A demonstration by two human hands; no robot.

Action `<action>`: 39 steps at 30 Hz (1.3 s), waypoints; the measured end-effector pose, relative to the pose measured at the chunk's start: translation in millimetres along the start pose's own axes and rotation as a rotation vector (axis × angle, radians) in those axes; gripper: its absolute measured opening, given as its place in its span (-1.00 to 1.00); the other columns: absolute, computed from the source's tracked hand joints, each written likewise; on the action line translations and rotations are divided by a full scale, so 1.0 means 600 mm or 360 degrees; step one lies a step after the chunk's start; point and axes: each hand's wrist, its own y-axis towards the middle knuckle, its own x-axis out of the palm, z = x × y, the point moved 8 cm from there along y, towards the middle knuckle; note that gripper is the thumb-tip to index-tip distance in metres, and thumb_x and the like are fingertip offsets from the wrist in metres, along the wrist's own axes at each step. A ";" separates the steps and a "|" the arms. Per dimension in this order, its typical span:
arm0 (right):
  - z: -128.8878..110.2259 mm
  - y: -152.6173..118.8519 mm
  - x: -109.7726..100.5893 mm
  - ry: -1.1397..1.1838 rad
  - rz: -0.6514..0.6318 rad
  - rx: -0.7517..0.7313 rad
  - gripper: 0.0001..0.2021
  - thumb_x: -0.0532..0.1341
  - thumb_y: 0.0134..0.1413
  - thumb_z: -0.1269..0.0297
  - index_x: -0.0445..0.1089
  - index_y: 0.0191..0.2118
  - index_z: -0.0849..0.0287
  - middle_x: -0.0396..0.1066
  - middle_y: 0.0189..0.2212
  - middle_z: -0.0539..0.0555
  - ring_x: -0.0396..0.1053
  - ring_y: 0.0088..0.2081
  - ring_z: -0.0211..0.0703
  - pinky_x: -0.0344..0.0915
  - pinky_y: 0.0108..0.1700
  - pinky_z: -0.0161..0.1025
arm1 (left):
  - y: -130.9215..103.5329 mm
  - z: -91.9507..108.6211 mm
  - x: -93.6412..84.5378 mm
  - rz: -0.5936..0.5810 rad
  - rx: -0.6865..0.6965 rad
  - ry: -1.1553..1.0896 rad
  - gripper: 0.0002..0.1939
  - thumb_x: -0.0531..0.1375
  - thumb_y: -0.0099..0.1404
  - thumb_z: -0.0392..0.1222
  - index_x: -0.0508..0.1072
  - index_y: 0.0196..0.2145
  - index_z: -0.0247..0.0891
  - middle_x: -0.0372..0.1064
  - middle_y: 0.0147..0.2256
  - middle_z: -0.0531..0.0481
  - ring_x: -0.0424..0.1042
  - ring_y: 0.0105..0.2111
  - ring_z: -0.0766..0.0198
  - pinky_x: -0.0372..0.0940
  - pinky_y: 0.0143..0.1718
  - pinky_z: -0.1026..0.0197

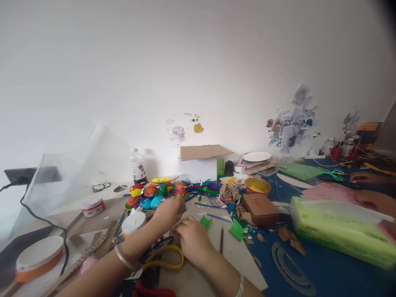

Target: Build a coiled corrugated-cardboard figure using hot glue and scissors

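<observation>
My left hand (169, 212) reaches over the grey board (198, 282), its fingers closed at a small brown ridged piece (182, 207) that they partly cover. Just below and to the right, my right hand (193, 239) has its fingers curled in; what they hold, if anything, is hidden. Coiled paper shapes in bright colours, among them a blue one (157, 201) and a red and green cone (181, 189), sit right behind my left hand. Yellow-handled scissors (165, 258) lie between my forearms. A brown pencil (222, 240) and green paper pieces (236, 230) are right of my right hand.
A white tub (133, 222) stands beside my left forearm. Farther right are a brown box (260, 209), a gold tin (258, 186), a protractor (291, 270) and a green tissue pack (340, 235). Another person's hand (374, 200) rests behind the pack. A bottle (138, 166) stands by the wall.
</observation>
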 end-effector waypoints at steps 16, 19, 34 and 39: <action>-0.069 -0.037 -0.052 0.0401 0.0538 -0.0481 -0.65 0.21 -0.08 0.42 0.26 -0.09 0.14 0.39 -0.21 0.11 0.29 -0.19 -0.03 0.27 -0.13 -0.07 | -0.206 -0.074 -0.073 0.0415 -0.0186 -0.1179 -0.42 0.25 -0.07 -0.19 0.21 -0.05 -0.18 0.45 -0.21 -0.08 0.42 -0.16 0.04 0.26 -0.10 0.09; -0.064 -0.048 -0.049 0.0696 0.0613 -0.0428 -0.68 0.16 -0.01 0.43 0.23 -0.08 0.10 0.37 -0.21 0.09 0.31 -0.17 -0.08 0.29 -0.12 -0.14 | -0.236 -0.089 -0.044 0.0640 -0.0275 -0.1721 -0.39 0.29 -0.04 -0.13 0.20 -0.03 -0.16 0.44 -0.18 -0.09 0.41 -0.12 0.04 0.27 -0.09 0.07; -0.017 -0.026 0.013 0.1364 0.0177 -0.0012 -0.60 0.21 0.01 0.21 0.25 0.01 0.11 0.36 -0.01 0.16 0.33 0.01 0.01 0.31 0.00 -0.13 | -0.208 -0.081 0.009 0.0534 -0.0054 -0.2289 -0.44 0.38 -0.09 -0.08 0.38 -0.13 -0.32 0.46 -0.16 -0.19 0.41 -0.12 0.01 0.27 -0.06 0.03; 0.008 -0.004 0.025 0.1563 0.0217 0.0153 -0.59 0.27 -0.05 0.18 0.27 -0.05 0.14 0.39 -0.05 0.18 0.36 -0.02 0.05 0.32 -0.01 -0.08 | -0.162 -0.102 -0.015 0.0370 0.0116 -0.2195 -0.31 0.44 -0.21 -0.19 0.40 -0.07 -0.32 0.47 -0.18 -0.14 0.41 -0.14 0.04 0.27 -0.05 0.06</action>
